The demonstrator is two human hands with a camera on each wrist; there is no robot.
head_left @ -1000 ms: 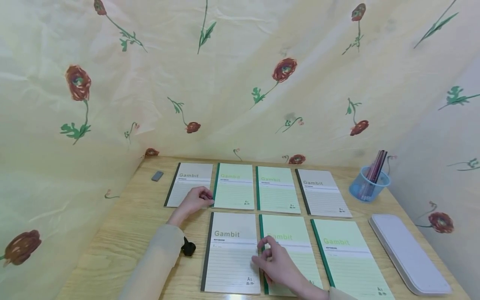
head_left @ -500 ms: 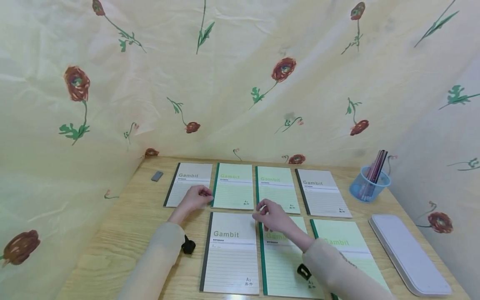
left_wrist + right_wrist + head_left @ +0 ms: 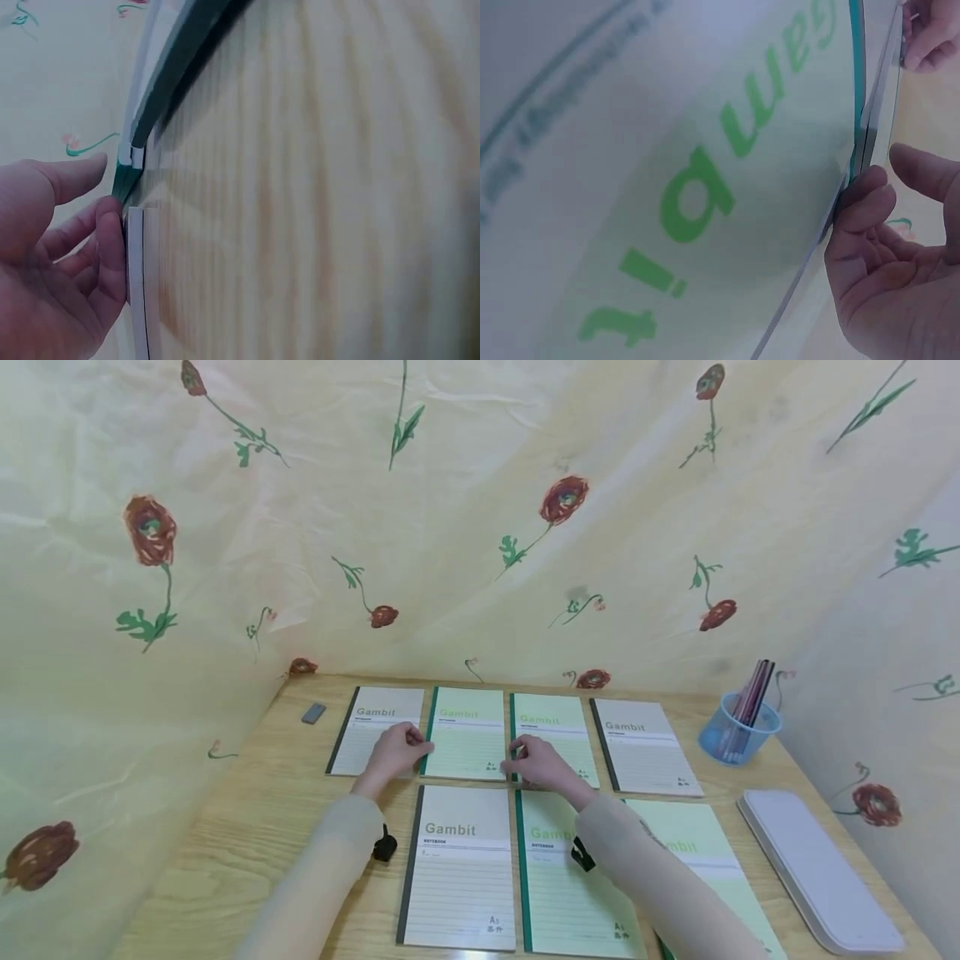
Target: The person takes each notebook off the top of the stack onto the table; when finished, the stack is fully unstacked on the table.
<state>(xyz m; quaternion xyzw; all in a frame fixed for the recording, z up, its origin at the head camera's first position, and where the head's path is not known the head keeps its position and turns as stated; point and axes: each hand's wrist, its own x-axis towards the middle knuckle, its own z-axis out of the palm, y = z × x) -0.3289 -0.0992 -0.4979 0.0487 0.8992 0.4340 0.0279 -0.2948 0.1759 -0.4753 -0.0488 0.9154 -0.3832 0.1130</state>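
Note:
In the head view, a pale green Gambit notebook (image 3: 467,727) with a green spine lies in the back row. My left hand (image 3: 393,750) has its fingertips at this notebook's spine, over the lower part of a white notebook (image 3: 386,702). My right hand (image 3: 546,762) is at its lower right edge, covering part of another green notebook (image 3: 558,722). Both hands have loosely bent fingers. In the left wrist view, the thumb of the left hand (image 3: 60,247) stands apart from the fingers, near a green spine. The right wrist view shows the right hand's (image 3: 900,270) fingertips beside notebook edges.
Nearer on the wooden table (image 3: 247,860) lie a white notebook (image 3: 461,877) and two green ones, partly under the right forearm. A white notebook (image 3: 645,747) ends the back row. Rightward are a blue pen holder (image 3: 738,727) and a white case (image 3: 817,868); a grey eraser-like block (image 3: 313,713) is far left.
My right hand has moved away from me, from the near green notebook to the back row. My left hand has shifted slightly up and right along the spine.

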